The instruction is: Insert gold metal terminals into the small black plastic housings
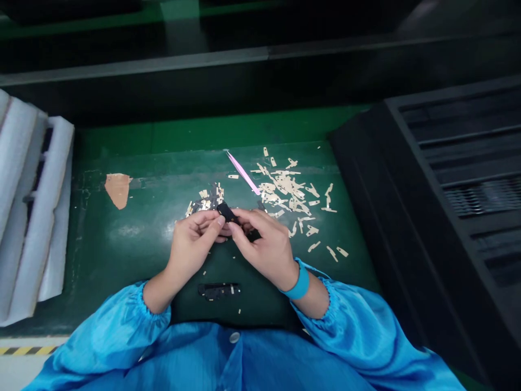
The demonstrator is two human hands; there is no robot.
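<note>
Between my two hands, above the green mat, is a small black plastic part (227,213). My left hand (196,239) pinches its left end with thumb and fingers. At its right side, my right hand (265,241) grips it between thumb and index finger, and the curled fingers hide some of it. Another black part (220,291), long and flat with small metal spots, lies on the mat nearer my body. Just beyond my left hand sits a heap of small dark and silvery pieces (207,200).
Pink tweezers (244,172) lie beyond my hands. Right of them many cream-coloured small strips (288,190) are scattered. A torn brown piece (118,189) rests at left. White foam trays (28,217) stand at the left edge, a black rack (407,217) at right.
</note>
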